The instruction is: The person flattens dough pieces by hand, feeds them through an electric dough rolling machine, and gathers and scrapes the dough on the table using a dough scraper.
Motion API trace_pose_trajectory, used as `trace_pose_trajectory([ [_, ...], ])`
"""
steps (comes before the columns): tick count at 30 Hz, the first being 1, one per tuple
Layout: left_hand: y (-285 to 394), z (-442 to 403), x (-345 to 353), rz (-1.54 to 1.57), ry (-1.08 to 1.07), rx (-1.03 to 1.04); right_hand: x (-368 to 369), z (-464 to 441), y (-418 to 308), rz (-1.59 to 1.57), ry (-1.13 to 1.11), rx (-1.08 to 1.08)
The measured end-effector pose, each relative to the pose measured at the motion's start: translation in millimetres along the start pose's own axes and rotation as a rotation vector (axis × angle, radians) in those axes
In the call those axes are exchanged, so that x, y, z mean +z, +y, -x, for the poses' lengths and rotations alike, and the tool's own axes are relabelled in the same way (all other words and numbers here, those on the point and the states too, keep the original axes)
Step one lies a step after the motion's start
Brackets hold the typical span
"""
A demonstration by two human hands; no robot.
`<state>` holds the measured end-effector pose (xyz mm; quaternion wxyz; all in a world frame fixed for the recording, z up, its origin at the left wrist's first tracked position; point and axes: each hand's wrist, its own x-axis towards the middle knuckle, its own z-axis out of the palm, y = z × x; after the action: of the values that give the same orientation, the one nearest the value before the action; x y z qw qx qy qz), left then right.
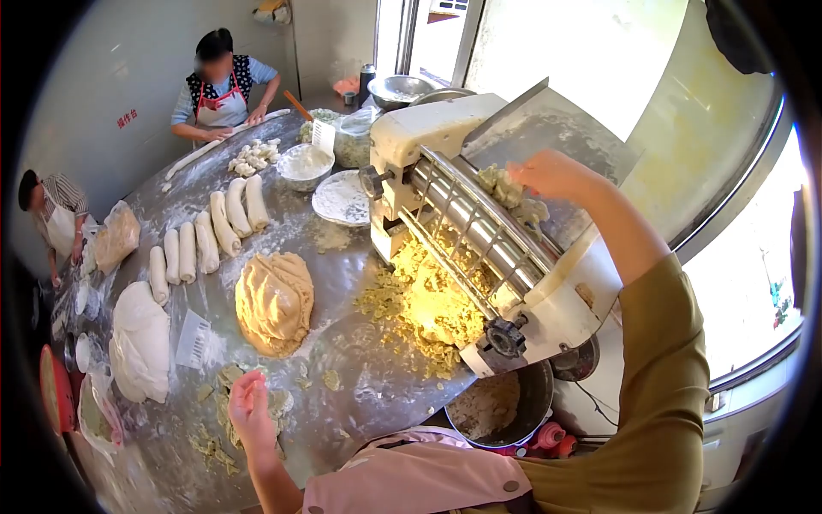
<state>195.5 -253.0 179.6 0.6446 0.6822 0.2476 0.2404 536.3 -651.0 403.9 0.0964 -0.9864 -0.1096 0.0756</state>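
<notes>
My right hand (550,174) is raised over the top of a dough roller machine (479,214), its fingers closed at the edge of a lumpy pale greenish dough piece (501,184). That dough lies along the upper side of the steel rollers. Below the rollers, crumbly yellow dough (424,300) is heaped on the table. My left hand (250,411) hovers above the near part of the table, fingers loosely bent, with nothing visible in them. Flattened greenish dough scraps (224,428) lie beside and beneath it.
A big tan dough mound (274,304), a white dough slab (141,343) and several dough rolls (208,242) cover the floured table. A scraper (193,338) lies between them. A pot (505,411) stands below the machine. Two people (224,90) work across the table.
</notes>
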Motion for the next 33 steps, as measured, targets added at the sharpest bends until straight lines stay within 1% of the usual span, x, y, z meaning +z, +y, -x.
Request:
trace_pose_trajectory([
  [2,-1.4,-0.8,-4.7,0.032,0.016,-0.022,-1.5,-1.1,-0.9,-0.016,0.124,0.066],
  [6,2.8,0.0,-5.8,0.033,0.070,-0.033,20.3,-15.7,13.5,-0.108,0.338,-0.260],
  [8,-5.3,-1.9,-11.2,0.012,0.032,-0.010,34.0,-20.6,10.8,-0.181,0.440,-0.402],
  [11,-7.6,-2.1,-10.9,0.011,0.013,0.006,24.8,-27.8,7.3,0.189,0.236,-0.328],
  [15,-12.4,0.0,-10.2,0.001,0.033,0.003,26.4,-19.7,2.4,0.067,0.208,-0.278],
  [17,-13.1,3.4,-8.0,0.015,0.038,-0.038,29.4,-14.5,-0.4,0.037,0.179,-0.248],
  [20,-23.2,5.8,-6.5,0.023,0.013,-0.056,40.0,-14.7,3.5,-0.006,0.224,-0.270],
  [23,-22.5,11.2,-3.6,0.028,0.001,-0.051,33.2,-8.4,-5.4,0.026,0.107,-0.169],
  [26,-16.9,13.6,-8.0,0.025,0.030,-0.035,29.6,-16.6,2.8,0.044,0.110,-0.199],
  [29,-15.2,17.0,-14.8,0.049,0.072,-0.033,25.9,-9.2,3.9,0.069,0.289,-0.129],
  [32,-21.9,17.9,-25.2,0.038,0.073,-0.027,34.3,-18.8,12.5,-0.081,0.224,-0.292],
  [33,-25.8,18.0,-26.8,0.030,0.068,-0.022,33.6,-20.9,14.5,0.004,0.192,-0.328],
])
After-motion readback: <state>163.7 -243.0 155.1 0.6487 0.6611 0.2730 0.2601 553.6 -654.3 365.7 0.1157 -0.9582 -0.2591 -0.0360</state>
